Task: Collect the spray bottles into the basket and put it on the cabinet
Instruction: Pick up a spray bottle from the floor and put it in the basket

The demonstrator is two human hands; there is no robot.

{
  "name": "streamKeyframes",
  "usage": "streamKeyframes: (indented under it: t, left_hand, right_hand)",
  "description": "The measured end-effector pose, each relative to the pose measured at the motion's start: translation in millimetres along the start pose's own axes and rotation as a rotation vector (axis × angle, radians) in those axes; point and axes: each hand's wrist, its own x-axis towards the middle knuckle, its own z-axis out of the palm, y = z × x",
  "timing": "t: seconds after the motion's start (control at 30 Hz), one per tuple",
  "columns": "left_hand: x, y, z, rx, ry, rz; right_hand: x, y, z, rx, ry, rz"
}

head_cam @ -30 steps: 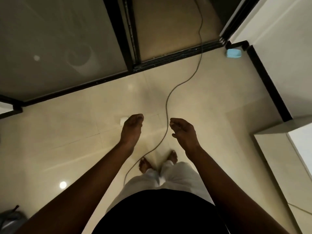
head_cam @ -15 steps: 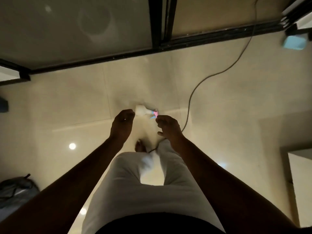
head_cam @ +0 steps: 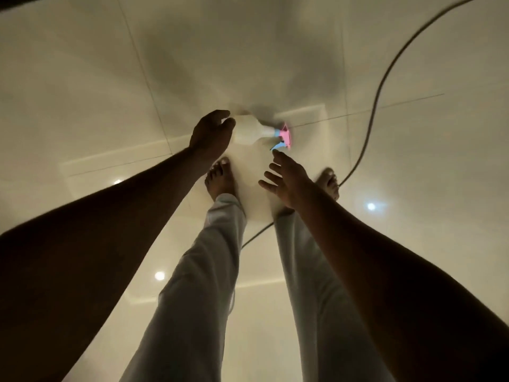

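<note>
Bottle (head_cam: 250, 132), white with a pink-and-blue sprayer, lay on its side on the floor (head_cam: 110, 78) between the hands: left hand (head_cam: 210, 135) cupped against its base, right hand (head_cam: 287, 176) spread, fingertips just short of the trigger.

Both hands lower, left hand (head_cam: 210, 135) now at spray bottle (head_cam: 252, 132), right hand (head_cam: 286, 175) just short.

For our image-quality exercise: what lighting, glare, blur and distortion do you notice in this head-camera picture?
Head view: dim warm light; small ceiling-light glare spots on the glossy floor; the spray bottle and left hand are motion-blurred; wide-angle stretch swells the forearms; the right hand is sharper; the cable softens toward the edge.
</note>
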Motion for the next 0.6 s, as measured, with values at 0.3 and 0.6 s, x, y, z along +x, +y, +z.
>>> streamKeyframes:
  t: [0.3, 0.6]
  left_hand:
    - [120, 8, 8, -0.192, -0.014, 0.12]
    - [149, 25, 1, -0.275, -0.035, 0.219]
  right_hand:
    - [141, 6, 40, 0.153, -0.045, 0.039]
    - [177, -2, 45, 0.267, -0.112, -0.044]
